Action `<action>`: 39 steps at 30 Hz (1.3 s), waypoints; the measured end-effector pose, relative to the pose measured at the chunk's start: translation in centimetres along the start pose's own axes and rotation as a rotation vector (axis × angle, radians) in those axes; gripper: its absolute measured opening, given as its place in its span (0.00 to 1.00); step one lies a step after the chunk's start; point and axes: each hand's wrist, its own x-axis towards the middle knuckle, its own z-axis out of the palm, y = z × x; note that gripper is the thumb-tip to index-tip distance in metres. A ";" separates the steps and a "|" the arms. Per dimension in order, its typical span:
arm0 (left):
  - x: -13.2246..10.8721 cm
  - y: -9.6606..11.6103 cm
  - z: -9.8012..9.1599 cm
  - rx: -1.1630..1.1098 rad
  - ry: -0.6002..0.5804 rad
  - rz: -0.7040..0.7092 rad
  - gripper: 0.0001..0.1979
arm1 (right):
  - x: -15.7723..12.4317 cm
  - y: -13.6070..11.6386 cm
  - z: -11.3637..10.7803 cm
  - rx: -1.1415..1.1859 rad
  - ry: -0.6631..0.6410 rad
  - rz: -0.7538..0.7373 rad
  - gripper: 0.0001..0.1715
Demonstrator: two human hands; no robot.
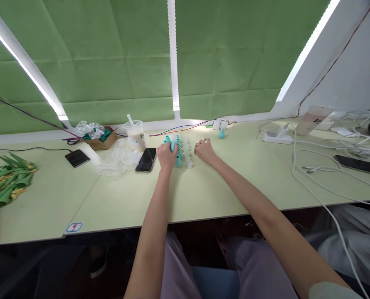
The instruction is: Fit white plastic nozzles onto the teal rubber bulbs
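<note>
A teal piece (173, 146) sits in the left hand (166, 157), just over the tabletop (203, 195); the fingers are clamped on it, with the thumb toward the right hand. Right beside that hand stands a teal row (178, 160) of small hollow pieces, partly covered by the fingers. Next to it, on the right hand's side, runs a white row (187, 153) of similar pieces. The right hand (205, 151) is just beyond the white row, its fingers curled; whether they grip anything, I cannot tell.

A loose piece (221, 134) in teal lies farther back, past the right hand. Just left of the left hand lies a phone (146, 160), with a crumpled plastic bag (121, 158) near it and a cup (135, 136) with a straw behind. A box (101, 142) holding green material and clear plastic stands farther left. Beyond are a dark device (77, 158) on a cable and, at the far left, a pile (8, 180) of green and yellow pieces.

On the right are a power strip (277, 139), a pinkish cup (314, 120), tangled white cables and a dark phone (359, 165). Green cloth (110, 54) hangs behind everything.
</note>
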 end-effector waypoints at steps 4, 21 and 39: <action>0.0 0.0 0.0 -0.004 0.005 0.024 0.16 | -0.2 0.0 0.5 0.000 -0.021 0.006 0.13; -1.4 2.9 -0.7 0.111 -0.112 0.460 0.16 | -0.7 -2.6 -5.2 1.266 0.149 0.386 0.27; -1.4 3.7 -0.2 0.164 -0.104 0.451 0.16 | -2.0 -6.4 -5.4 0.968 0.591 0.358 0.11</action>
